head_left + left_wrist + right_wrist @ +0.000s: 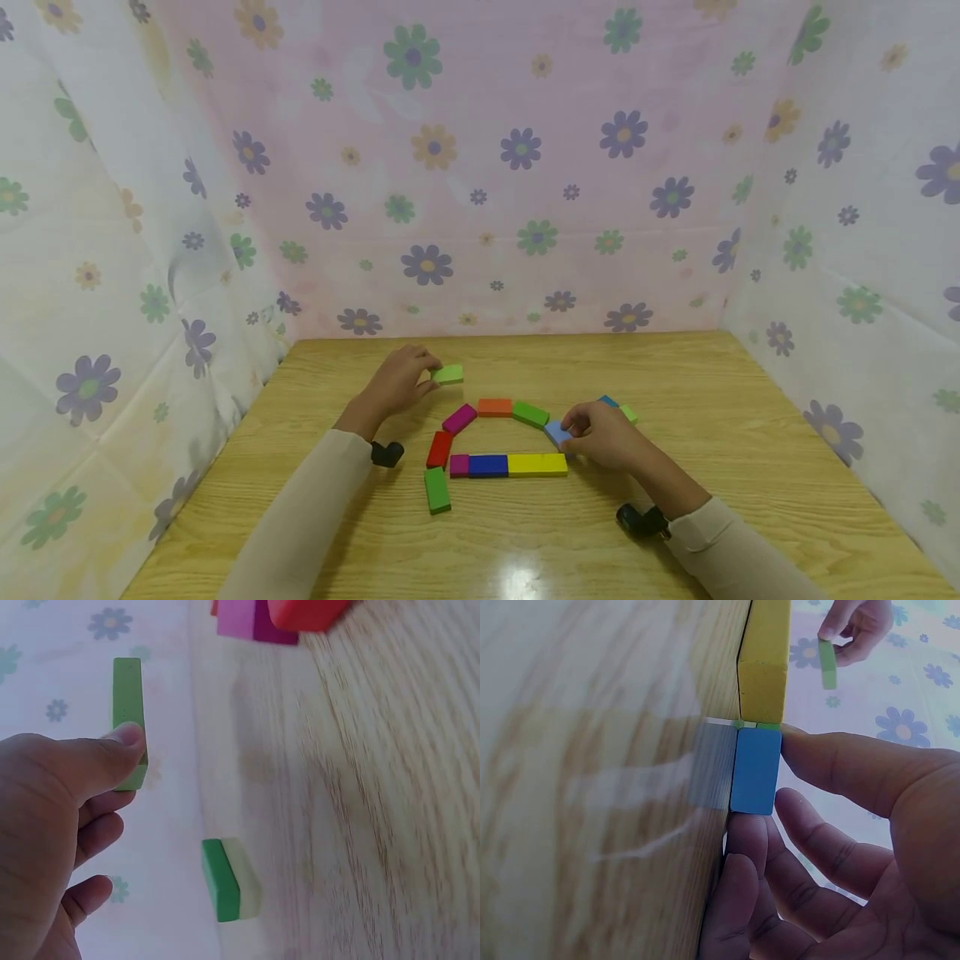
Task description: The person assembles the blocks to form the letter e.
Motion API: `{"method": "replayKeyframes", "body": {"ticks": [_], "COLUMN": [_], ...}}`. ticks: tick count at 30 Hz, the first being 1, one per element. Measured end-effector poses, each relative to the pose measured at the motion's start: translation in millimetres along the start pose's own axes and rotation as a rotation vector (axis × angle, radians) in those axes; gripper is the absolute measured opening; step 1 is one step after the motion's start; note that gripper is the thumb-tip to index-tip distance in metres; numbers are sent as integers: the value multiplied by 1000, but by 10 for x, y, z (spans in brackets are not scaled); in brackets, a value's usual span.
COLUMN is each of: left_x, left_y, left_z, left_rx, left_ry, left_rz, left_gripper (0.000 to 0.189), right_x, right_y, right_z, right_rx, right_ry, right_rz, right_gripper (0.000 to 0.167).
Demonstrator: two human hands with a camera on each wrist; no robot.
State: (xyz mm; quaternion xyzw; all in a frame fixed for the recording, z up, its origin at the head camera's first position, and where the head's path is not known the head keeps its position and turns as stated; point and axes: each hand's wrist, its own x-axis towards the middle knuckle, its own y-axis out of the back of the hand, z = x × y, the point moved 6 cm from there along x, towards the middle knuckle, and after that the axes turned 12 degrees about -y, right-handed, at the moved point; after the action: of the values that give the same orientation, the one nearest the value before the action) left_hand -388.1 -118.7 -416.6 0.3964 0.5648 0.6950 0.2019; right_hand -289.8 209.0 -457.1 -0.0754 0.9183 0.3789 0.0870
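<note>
My left hand point(401, 379) pinches a light green block point(449, 375) between thumb and fingers, held behind the arch of blocks; the left wrist view shows the thumb across its face. My right hand point(606, 432) pinches a light blue block point(557, 433) at the arch's right end. In the right wrist view this blue block point(756, 771) stands at the table surface, close to a yellow block point(763, 690). The arch runs from a green block point(437, 490) through red point(439, 450), magenta point(460, 419), orange point(495, 407) and another green block point(531, 415).
Inside the arch lies a straight row of a small magenta block point(459, 466), a dark blue block point(488, 466) and a yellow block point(537, 465). Behind my right hand, a blue block point(607, 402) and a light green block point(628, 413) partly show. Flowered cloth point(517, 208) surrounds the wooden table point(360, 542).
</note>
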Motion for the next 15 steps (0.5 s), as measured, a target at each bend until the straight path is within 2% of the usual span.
{"method": "replayKeyframes", "body": {"ticks": [9, 15], "left_x": [-123, -225], "left_y": [136, 174], "left_z": [240, 395], "left_rx": [-19, -36], "left_ry": [-43, -77], "left_rz": [50, 73], "left_gripper": [31, 30], "right_x": [4, 6], "right_y": [10, -3], "right_z": [-10, -12], "right_rx": [-20, -28], "right_ry": [8, 10], "right_rz": [8, 1], "right_gripper": [22, 23]}}
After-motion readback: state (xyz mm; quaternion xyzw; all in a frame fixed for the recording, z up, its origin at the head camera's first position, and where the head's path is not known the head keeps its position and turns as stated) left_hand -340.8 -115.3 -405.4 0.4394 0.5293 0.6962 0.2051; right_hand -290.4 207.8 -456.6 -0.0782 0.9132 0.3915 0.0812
